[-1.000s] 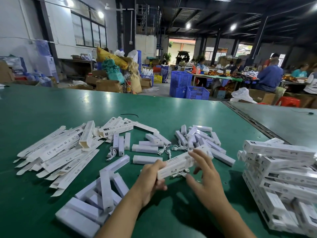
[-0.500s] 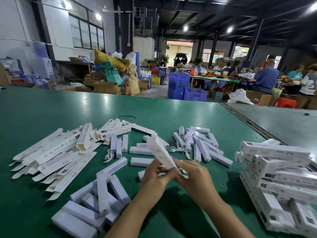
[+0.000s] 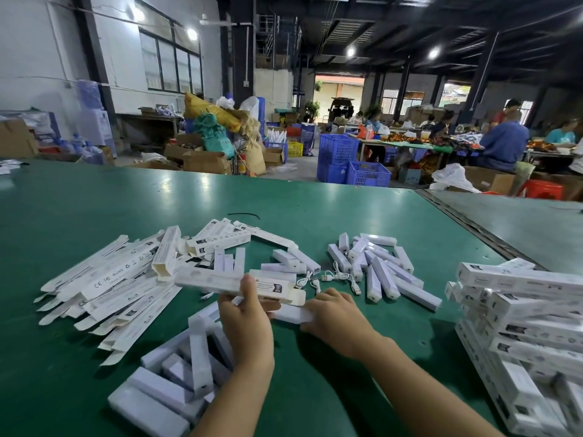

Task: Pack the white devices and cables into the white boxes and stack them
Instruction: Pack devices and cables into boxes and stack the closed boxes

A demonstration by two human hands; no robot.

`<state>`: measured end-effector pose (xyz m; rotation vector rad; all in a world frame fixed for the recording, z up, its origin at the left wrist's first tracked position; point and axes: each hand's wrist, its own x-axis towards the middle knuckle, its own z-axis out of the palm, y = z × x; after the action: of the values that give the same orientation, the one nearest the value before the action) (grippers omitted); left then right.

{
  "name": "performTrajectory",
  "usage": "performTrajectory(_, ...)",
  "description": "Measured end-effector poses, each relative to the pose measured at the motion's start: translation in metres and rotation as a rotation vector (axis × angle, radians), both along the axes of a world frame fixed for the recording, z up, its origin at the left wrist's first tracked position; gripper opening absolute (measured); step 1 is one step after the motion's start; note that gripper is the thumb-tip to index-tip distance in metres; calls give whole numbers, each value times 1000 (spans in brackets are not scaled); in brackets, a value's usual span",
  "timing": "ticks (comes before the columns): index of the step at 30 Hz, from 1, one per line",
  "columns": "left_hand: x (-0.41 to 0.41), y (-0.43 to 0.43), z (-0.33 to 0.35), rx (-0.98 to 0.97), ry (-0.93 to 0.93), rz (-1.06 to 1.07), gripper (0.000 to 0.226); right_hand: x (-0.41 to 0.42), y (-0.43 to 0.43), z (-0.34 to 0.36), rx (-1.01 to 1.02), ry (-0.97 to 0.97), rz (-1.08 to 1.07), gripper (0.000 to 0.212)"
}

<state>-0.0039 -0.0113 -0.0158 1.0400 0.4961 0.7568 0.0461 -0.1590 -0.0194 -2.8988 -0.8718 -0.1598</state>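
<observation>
L grip [image 3: 246, 320] round open box [image 3: 277, 287], R grip [image 3: 336, 320] round white device [image 3: 291, 314]; cables [image 3: 334, 276] just beyond, box stack [image 3: 523, 313] at R

The box stack [image 3: 536, 310] runs off the right edge (its print too blurred to read).

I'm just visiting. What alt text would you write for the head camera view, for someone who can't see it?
A person's left hand holds an open white box while the right hand holds a white device near its open end, over a green table. Flat boxes lie left, loose devices and cables ahead, packed boxes stacked right.
</observation>
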Motion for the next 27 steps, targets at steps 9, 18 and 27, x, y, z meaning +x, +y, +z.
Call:
performTrajectory(9, 0, -1, 0, -93, -82, 1, 25, -31, -26, 5, 1032, 136, -403, 21)
performTrajectory(18, -1, -5, -2, -114, -95, -39, 28, -49, -50, 9, 1548, 299, -222, 33)
performTrajectory(27, -3, -6, 0, -159, -110, -85, 32, -63, -41, 14, 1340, 208, -109, 45)
